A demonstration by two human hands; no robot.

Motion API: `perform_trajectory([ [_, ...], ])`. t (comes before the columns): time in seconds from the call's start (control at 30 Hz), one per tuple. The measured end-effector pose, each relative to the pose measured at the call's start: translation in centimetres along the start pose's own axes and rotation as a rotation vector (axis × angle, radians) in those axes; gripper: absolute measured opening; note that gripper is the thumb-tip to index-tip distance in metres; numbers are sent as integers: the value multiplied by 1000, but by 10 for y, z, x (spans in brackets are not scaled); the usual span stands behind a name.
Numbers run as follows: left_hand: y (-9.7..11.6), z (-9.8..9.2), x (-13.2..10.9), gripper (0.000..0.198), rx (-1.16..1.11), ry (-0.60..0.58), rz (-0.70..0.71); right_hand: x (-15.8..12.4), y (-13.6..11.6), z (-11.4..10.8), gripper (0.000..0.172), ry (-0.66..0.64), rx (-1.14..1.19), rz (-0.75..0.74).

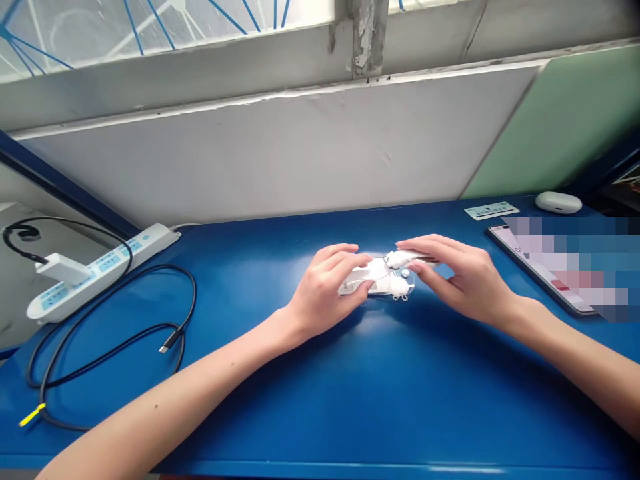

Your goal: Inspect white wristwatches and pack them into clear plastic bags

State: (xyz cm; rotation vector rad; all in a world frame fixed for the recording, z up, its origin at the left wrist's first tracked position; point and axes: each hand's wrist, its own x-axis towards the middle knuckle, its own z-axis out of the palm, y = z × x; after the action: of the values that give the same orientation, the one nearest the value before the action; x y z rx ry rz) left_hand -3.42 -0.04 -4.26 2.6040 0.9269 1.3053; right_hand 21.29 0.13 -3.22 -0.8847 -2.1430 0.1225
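In the middle of the blue tabletop lies a small white object (pixel 399 287) with rounded knobs and what looks like a clear, shiny edge; its kind is hard to tell. My left hand (pixel 325 287) is closed on its left part, thumb below and fingers above. Between the thumb and fingers of my right hand (pixel 463 273) is a smooth white oblong piece (pixel 401 258). The tip of this piece touches or overlaps the white object, and I cannot tell whether they are joined. My fingers hide parts of both.
A white power strip (pixel 159 239) with a plugged-in charger (pixel 63 269) is at the left, a black cable (pixel 193 293) coiled beside it. A phone (pixel 535 273), a card (pixel 493 211) and a white earbud case (pixel 559 202) lie to the right. A wall (pixel 300 153) stands behind.
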Motion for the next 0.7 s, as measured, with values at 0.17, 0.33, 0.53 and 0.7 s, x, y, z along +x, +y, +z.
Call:
perform_trajectory([
  [0.17,6,-4,3,9,-25,-32,-74,18,-8,-4,24,107,185,229],
  [0.33,23,-5,15,14,-201,-69,-270,53,-15,-3,22,61,597,401],
  [0.53,41,1,33,32,-809,-155,-638,88,-22,14,27,20,1056,563],
  [0.7,36,2,37,36,-1255,-170,-860,94,-23,26,27,-70,1324,690],
])
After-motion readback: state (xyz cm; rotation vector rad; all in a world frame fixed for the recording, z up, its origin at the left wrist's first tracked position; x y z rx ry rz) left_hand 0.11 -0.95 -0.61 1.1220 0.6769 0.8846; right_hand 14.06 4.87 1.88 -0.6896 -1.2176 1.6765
